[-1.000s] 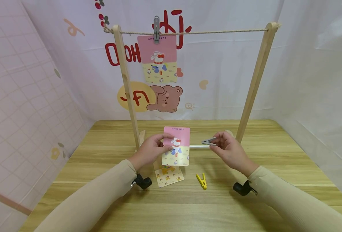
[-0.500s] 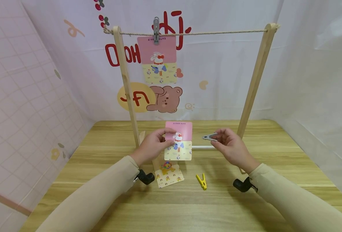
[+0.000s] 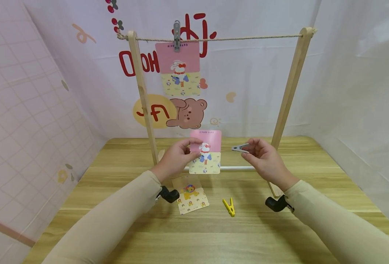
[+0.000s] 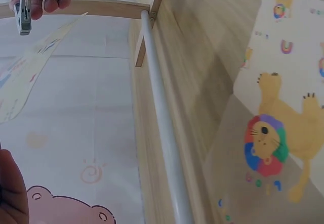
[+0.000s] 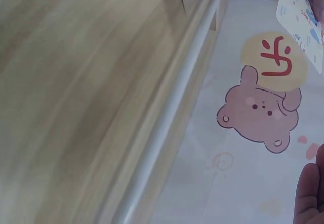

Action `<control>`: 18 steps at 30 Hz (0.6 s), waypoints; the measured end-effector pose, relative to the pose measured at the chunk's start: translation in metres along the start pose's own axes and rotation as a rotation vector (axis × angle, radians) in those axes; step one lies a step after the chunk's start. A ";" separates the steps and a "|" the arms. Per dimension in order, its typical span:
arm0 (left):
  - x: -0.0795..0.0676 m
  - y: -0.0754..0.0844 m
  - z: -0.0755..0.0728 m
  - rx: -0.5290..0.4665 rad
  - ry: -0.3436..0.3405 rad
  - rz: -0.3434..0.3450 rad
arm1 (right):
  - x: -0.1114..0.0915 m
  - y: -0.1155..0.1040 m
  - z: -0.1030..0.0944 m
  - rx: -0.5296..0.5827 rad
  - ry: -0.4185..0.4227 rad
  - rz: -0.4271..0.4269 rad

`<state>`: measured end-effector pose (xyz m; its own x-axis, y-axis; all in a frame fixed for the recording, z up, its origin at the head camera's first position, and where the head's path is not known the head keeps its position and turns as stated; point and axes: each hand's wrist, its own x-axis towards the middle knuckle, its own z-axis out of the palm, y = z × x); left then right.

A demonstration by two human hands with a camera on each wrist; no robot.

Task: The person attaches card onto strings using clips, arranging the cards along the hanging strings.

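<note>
In the head view my left hand (image 3: 178, 157) pinches a pink and yellow rabbit card (image 3: 214, 146) by its left side, thumb in front. The card is upright above the table, below the rope. To its right, my right hand (image 3: 266, 161) pinches a grey clothespin (image 3: 240, 147), its tips toward the card but apart from it. The left wrist view catches the held card (image 4: 30, 72) nearly edge-on, near the clothespin (image 4: 23, 17). A similar rabbit card (image 3: 181, 82) hangs from the rope (image 3: 240, 38) under another grey clothespin (image 3: 177, 36).
A lion card (image 3: 194, 201) lies on the table (image 3: 201, 242), with a yellow clothespin (image 3: 229, 207) to its right. Wooden posts, left (image 3: 143, 95) and right (image 3: 288, 95), carry the rope. A pale rod (image 3: 235, 168) runs low behind the hands.
My left hand has lifted the rabbit card up and slightly right, uncovering more of the lion card. My right hand has risen a little with the grey clothespin.
</note>
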<state>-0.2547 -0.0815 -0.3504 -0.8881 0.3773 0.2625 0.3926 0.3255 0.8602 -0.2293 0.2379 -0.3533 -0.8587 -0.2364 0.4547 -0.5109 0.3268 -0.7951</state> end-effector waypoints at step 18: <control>0.020 0.020 -0.005 0.032 0.043 0.083 | 0.017 -0.025 -0.011 0.057 0.060 -0.042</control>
<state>-0.2659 -0.0719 -0.3258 -0.8615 0.3665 0.3513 0.4717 0.3222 0.8208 -0.2313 0.2356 -0.3219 -0.8380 -0.1928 0.5105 -0.5453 0.2644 -0.7954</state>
